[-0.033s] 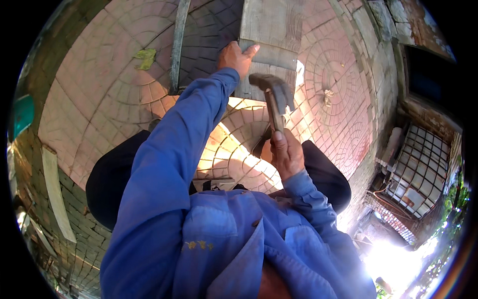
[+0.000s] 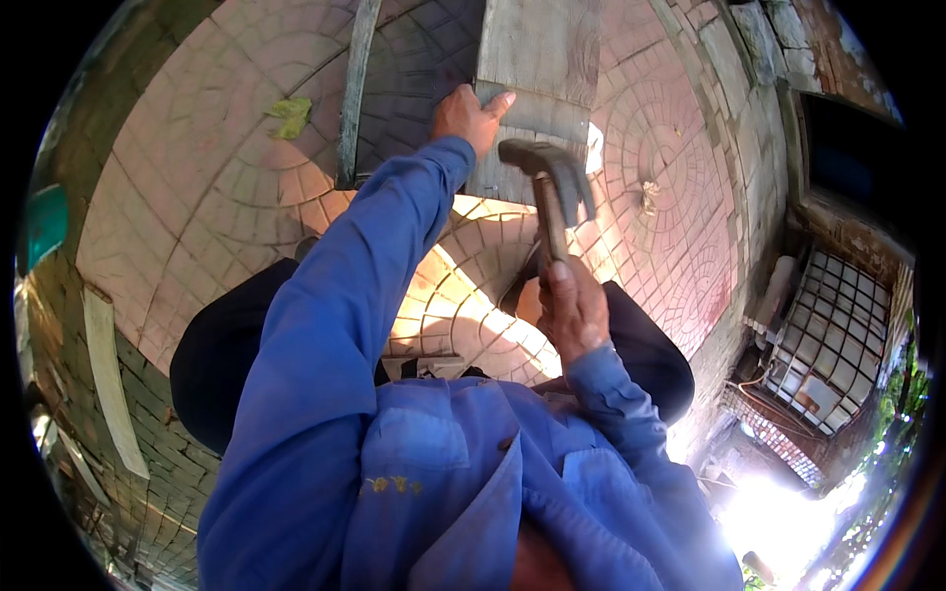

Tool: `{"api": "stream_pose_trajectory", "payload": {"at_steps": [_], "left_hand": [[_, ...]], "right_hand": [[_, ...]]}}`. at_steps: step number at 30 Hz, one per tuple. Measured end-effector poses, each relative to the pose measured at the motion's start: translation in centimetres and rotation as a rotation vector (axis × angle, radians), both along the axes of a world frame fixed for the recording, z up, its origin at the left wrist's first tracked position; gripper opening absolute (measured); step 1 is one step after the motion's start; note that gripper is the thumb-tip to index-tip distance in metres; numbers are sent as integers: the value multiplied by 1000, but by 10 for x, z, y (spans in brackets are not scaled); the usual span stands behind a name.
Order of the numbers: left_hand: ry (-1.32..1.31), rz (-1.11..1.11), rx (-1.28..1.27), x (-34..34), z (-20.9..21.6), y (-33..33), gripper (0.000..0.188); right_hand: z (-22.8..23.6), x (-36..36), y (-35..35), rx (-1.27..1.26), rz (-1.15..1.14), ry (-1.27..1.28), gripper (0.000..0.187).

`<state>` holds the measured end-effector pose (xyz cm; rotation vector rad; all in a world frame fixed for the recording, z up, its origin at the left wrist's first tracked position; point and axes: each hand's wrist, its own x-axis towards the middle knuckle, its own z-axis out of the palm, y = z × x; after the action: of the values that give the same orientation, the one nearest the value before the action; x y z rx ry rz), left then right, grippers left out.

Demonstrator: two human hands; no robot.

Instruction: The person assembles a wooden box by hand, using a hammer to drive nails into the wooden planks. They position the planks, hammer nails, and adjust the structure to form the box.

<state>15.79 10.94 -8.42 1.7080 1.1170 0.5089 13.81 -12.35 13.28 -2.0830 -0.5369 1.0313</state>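
Two hands (image 2: 471, 116): hammer (image 2: 552, 192), wooden board (image 2: 537, 59).

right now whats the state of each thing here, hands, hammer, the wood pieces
left hand: stretched out, fingers resting on the edge of the grey board
right hand: closed round the hammer handle
hammer: raised, head up near the board
grey board: lying flat on the paving, held steady
narrow plank: lying on the paving, untouched
pale strip: lying on the paving at the left, untouched
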Motion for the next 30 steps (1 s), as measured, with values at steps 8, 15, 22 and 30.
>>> {"api": "stream_pose_trajectory", "payload": {"at_steps": [8, 15, 22, 30], "left_hand": [[-26, 27, -112, -2, 23, 1, 78], [82, 13, -39, -4, 26, -1, 73], [32, -8, -154, -12, 31, 5, 86], [56, 27, -60, -6, 25, -1, 72]], "right_hand": [[-68, 2, -50, 222, 178, -274, 59], [34, -18, -2, -34, -13, 97, 26], [8, -2, -8, 518, 148, -262, 54], [-7, 1, -17, 76, 110, -201, 32]]}}
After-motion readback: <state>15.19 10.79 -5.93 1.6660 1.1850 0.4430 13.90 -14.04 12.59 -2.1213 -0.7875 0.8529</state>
